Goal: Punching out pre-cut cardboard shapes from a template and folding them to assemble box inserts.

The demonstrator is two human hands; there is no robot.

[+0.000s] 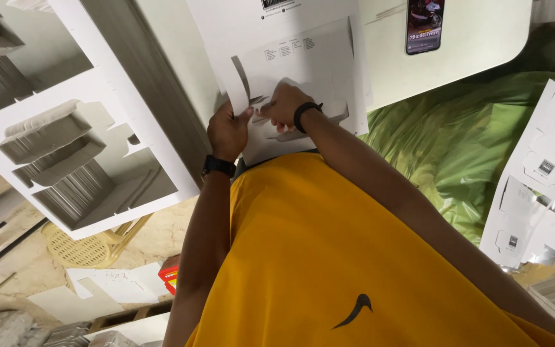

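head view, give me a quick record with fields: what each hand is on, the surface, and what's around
left hand: grips the left edge of the white die-cut card sheet
right hand: presses on the sheet's cut-out flaps
wrists: dark band on each
surface: white table
phone: lies on the table, screen lit, apart from the sheet
right side: green plastic sheeting with loose white card blanks
left side: white shelf unit with stacked card

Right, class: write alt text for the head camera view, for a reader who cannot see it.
Two hands, left hand and right hand, grip a white die-cut card sheet over a white table. A phone lies on the table; green plastic sheeting spreads to one side.
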